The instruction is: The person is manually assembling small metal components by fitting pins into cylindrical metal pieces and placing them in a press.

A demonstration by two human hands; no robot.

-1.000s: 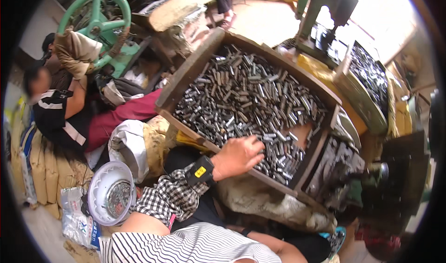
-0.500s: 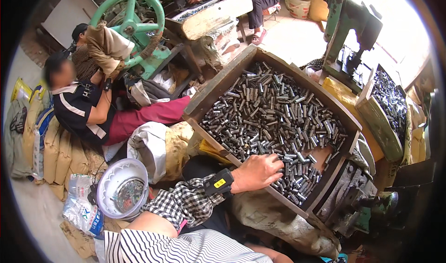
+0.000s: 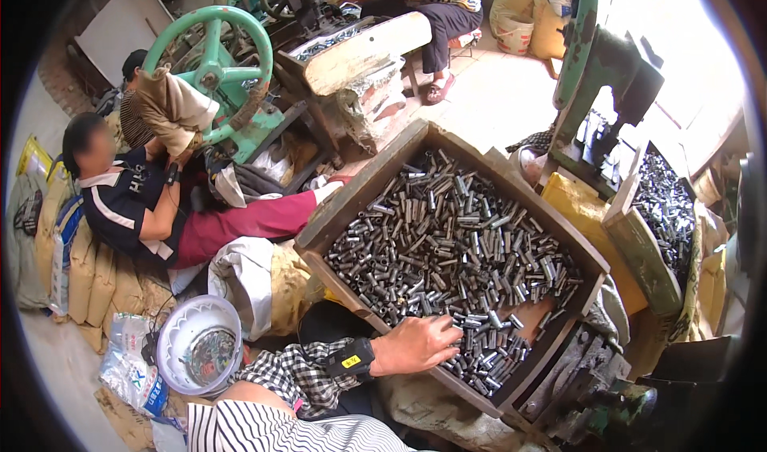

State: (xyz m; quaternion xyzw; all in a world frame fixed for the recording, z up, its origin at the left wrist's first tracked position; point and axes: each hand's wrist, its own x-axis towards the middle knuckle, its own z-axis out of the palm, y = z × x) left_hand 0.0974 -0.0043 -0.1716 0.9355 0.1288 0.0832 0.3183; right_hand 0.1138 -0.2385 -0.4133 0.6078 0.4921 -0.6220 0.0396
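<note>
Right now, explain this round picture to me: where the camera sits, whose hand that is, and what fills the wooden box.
The camera is worn on a person's head and looks down, and its wide lens bends the edges into a circle. The left hand, coming from the lower edge in a checked sleeve with a wrist strap, belongs to that person. It rests on a heap of short metal tubes inside a shallow wooden box. Whether it grips any tubes cannot be told. The right hand is out of view. Beside the box lie a white bowl, a green wheel machine, and another person sitting on the floor.
</note>
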